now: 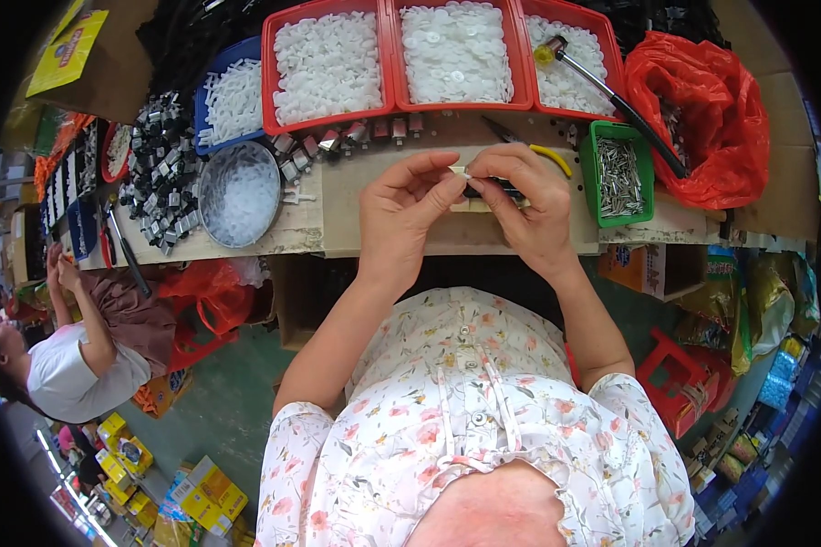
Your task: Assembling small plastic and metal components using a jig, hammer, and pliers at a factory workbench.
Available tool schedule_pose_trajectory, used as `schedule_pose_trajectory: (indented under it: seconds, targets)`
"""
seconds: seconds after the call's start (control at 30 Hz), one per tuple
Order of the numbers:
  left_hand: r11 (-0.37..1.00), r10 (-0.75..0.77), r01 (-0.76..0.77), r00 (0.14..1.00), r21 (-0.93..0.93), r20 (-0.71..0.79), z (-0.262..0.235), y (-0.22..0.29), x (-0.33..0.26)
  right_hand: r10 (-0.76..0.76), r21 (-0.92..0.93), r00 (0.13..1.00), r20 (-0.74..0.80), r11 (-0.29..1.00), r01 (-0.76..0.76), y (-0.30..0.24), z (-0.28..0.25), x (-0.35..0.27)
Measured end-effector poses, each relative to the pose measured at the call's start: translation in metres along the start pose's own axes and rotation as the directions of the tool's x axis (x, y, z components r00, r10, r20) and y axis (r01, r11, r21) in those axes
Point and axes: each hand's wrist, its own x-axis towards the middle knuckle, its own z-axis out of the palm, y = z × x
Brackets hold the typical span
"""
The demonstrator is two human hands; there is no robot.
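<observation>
Over the near edge of the workbench, my left hand (406, 205) and my right hand (531, 196) meet at their fingertips. Both pinch one small white plastic part (466, 174), mostly covered by the fingers. A dark object lies behind my right fingers, too hidden to name. Pliers (547, 157) with yellow handles rest just beyond my right hand. Past my left hand, several small metal-and-black parts with reddish tops (328, 141) stand in a row. Red trays (328, 118) of white plastic pieces line the far side.
A green bin (634, 219) of metal pins sits at right, near a black-handled tool (652, 137) and a red plastic bag (730, 109). At left are a metal bowl (201, 205) of white pieces and a pile of metal-and-black parts (160, 173). A co-worker (87, 365) sits far left.
</observation>
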Motion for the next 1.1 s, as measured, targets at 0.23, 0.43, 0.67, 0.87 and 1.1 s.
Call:
schedule_pose_trajectory:
  seconds: [0.23,0.43,0.67,0.87,1.1]
  targets:
    - [0.393,0.5,-0.467,0.832,0.792,0.242,-0.019,0.007,-0.003,0.034,-0.144,0.981,0.189,0.99,-0.006,0.02,-0.004,-0.002]
    - [-0.024,0.49,-0.613,0.681,0.789,0.544,-0.027,-0.009,-0.002,0.014,-0.184,0.978,0.208,0.983,0.025,0.027,0.001,-0.005]
    - [-0.227,0.381,-0.652,0.625,0.724,0.682,-0.034,-0.019,-0.001,-0.039,-0.224,0.971,0.237,0.97,0.093,0.027,-0.004,-0.002]
    - [-0.213,0.395,-0.66,0.616,0.72,0.681,-0.033,-0.022,0.0,-0.05,-0.278,0.956,0.288,0.951,0.134,0.026,-0.003,0.002]
    - [-0.179,0.399,-0.672,0.618,0.719,0.677,-0.029,-0.019,0.001,0.05,-0.242,0.956,0.291,0.97,0.023,0.025,-0.006,0.005]
